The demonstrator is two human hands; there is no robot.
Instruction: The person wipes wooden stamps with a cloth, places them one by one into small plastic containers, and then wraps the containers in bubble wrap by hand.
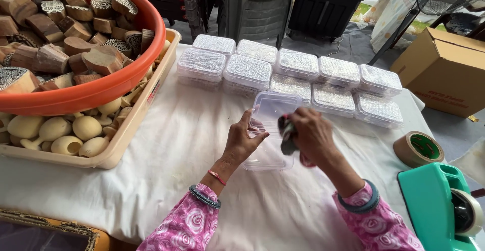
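Note:
A clear plastic box [270, 108] lies open on the white cloth [192, 145] in front of me. My left hand [245, 139] grips its left edge, fingers curled over the rim. My right hand [312, 136] is closed around a dark cloth [288, 137] with red in it and presses it against the box's right side. Both wrists carry bangles, and my sleeves are pink with a floral print.
Several closed clear boxes [298, 71] stand in two rows behind. At left, an orange basin [101, 87] of carved wooden blocks sits over a beige tray [126, 130] of wooden knobs. At right are a brown tape roll [418, 149], a teal tape dispenser [434, 205] and a cardboard carton [447, 69].

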